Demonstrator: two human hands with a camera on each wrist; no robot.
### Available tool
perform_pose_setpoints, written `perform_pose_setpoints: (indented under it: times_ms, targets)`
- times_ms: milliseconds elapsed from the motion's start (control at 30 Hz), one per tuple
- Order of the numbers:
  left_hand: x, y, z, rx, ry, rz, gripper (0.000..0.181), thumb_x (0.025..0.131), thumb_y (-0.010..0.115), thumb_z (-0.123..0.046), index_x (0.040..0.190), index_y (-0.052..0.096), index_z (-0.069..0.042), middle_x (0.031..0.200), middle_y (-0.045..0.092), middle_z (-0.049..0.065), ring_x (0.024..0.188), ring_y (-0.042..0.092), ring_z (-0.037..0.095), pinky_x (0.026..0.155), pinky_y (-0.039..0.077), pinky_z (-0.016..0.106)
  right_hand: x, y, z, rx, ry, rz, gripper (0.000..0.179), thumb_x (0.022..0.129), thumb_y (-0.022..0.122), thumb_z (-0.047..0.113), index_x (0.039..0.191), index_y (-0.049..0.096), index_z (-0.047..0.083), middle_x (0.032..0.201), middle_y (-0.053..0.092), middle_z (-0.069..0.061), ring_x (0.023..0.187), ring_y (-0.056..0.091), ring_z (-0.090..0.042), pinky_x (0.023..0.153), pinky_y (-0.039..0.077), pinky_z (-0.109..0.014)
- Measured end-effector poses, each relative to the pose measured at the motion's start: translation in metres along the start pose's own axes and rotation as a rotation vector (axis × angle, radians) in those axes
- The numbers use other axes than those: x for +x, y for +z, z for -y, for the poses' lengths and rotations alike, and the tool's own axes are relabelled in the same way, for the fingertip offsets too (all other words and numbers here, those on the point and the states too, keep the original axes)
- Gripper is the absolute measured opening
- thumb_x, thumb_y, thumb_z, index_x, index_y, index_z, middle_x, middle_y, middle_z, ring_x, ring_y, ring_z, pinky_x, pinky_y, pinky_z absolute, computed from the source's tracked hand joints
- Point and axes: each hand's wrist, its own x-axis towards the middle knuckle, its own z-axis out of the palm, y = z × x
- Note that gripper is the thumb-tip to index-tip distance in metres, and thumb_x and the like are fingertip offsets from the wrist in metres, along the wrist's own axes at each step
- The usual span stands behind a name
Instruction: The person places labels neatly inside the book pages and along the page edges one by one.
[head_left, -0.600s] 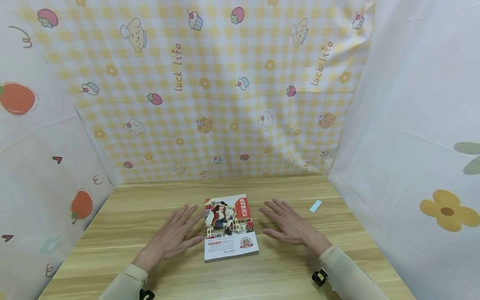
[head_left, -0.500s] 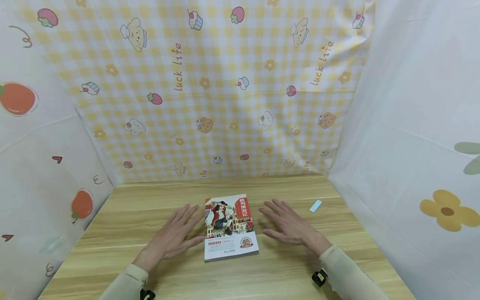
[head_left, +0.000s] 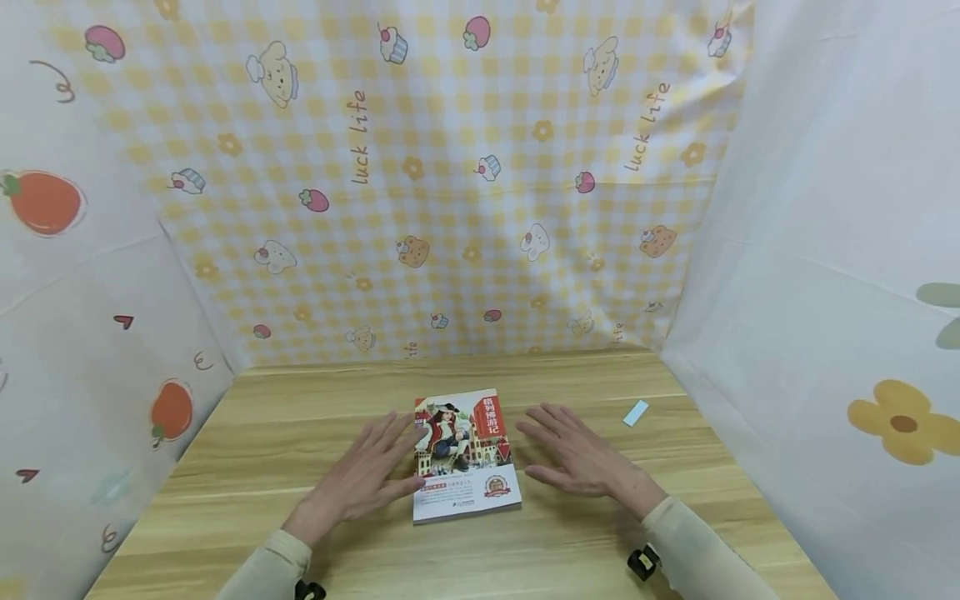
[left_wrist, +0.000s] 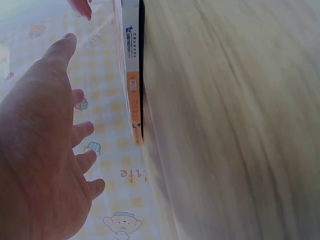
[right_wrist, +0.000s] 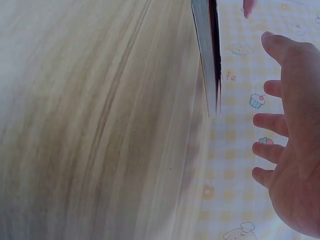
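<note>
A paperback book [head_left: 465, 492] lies flat on the wooden table, its cover showing a figure in a hat and a red title block. Over its left edge, in the head view, hover the thumb and fingertips of my left hand [head_left: 356, 479], fingers spread and straight. My right hand [head_left: 581, 460] is just right of the book, also spread, with a small gap to it. In the left wrist view the book's spine [left_wrist: 132, 75] stands apart from the left hand [left_wrist: 45, 135]. The right wrist view shows the page edges [right_wrist: 205, 45] away from the right hand [right_wrist: 300, 130].
A small pale blue strip [head_left: 636, 413] lies on the table [head_left: 315, 408] to the right, beyond the right hand. A yellow checked cloth [head_left: 450, 208] hangs behind the table. White patterned cloths flank it on the left [head_left: 90, 350] and right [head_left: 810, 208].
My left hand has moved right, so its fingertips now overlap the book's left edge in view. The right hand has come slightly closer to the book. The head view has shifted a little.
</note>
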Motion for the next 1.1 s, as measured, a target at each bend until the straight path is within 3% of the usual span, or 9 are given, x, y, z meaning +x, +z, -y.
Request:
perform_pose_setpoints:
  times_ms: [300, 667, 1100]
  targets:
    - [0.003, 0.002, -0.01, 0.022, 0.039, 0.006, 0.078, 0.11, 0.064, -0.061, 0.173, 0.048, -0.016, 0.182, 0.038, 0.024, 0.167, 0.037, 0.054, 0.133, 0.032, 0.078, 0.001, -0.002, 0.006, -0.016, -0.031, 0.018, 0.075, 0.112, 0.06, 0.062, 0.171, 0.049, 0.017, 0.178, 0.047, -0.017, 0.166, 0.044, -0.045, 0.137, 0.037, -0.068]
    - [0.004, 0.007, -0.021, 0.026, 0.058, 0.071, 0.08, 0.111, 0.061, -0.064, 0.174, 0.045, -0.017, 0.182, 0.039, 0.023, 0.17, 0.034, 0.052, 0.134, 0.034, 0.075, -0.003, -0.002, 0.015, -0.037, -0.043, 0.043, 0.077, 0.112, 0.059, 0.064, 0.173, 0.047, 0.018, 0.18, 0.046, -0.015, 0.168, 0.042, -0.044, 0.137, 0.037, -0.067]
    - [0.004, 0.011, -0.034, -0.032, 0.074, 0.078, 0.078, 0.111, 0.059, -0.067, 0.173, 0.049, -0.02, 0.182, 0.042, 0.02, 0.169, 0.035, 0.054, 0.134, 0.036, 0.076, 0.001, 0.0, 0.026, -0.041, -0.083, 0.047, 0.078, 0.112, 0.056, 0.066, 0.171, 0.049, 0.015, 0.176, 0.05, -0.02, 0.164, 0.046, -0.049, 0.134, 0.041, -0.069]
